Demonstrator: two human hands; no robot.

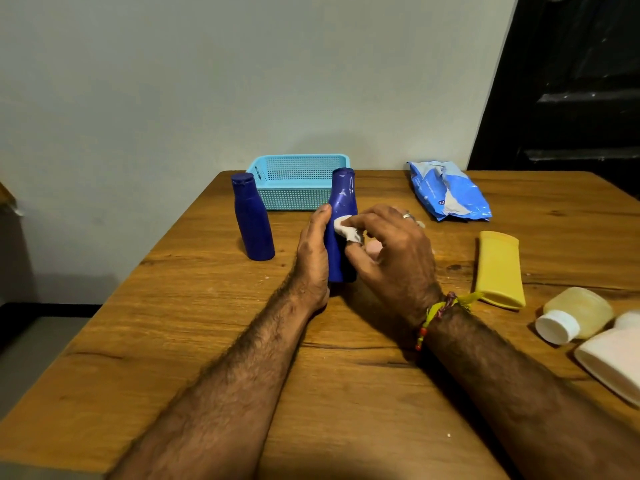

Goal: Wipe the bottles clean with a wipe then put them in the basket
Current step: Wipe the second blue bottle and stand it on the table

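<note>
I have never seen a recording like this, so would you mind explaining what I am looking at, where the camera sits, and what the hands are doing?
There is no machine here: a person wears one camera on the head, looking forward and down at their own bare arms. They work at a wooden table against a wall.

The left hand holds an upright dark blue bottle steady, while the right hand pinches a small white wipe against its side.

A second blue bottle stands to the left. Behind them sits a light blue basket; nothing shows inside it from here. To the right lie a blue wipes packet, a yellow tube, a pale yellow bottle with a white cap, and a white bottle at the edge of the picture.
</note>
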